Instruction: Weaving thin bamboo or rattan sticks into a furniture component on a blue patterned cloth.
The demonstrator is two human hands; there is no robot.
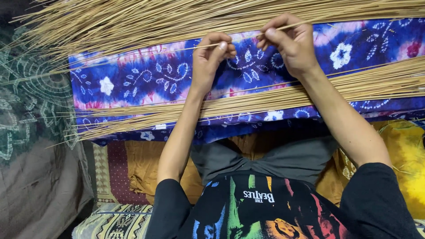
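In the head view, two bare hands are up near the top of the picture. The left hand [211,55] is curled shut, and its thumb and fingers pinch one thin straw stick [241,37]. The right hand [290,42] is curled shut too, and it pinches the same stick a little further along. The stick runs across between both hands and pokes out past the right hand, tilted up a bit. It is very thin, so I cannot tell just where its left end stops.

The hands are over a long blue and purple tie-dye cushion [146,75] with white flower shapes on it. The cushion lies across the picture from side to side.

A big pile of loose straw sticks [133,17] lies along the far edge of the cushion, above the hands. Another bundle of straw sticks [265,99] lies across the near part of the cushion, under both wrists. Its ends fan out to the left.

On the left is a dark green cloth [31,88] with pale round patterns. On the right is a yellow cloth [405,155]. Down low you see the person's black shirt [248,208] with bright colours on it, and grey shorts [283,161]. A striped patterned mat [115,221] sits at the bottom left.
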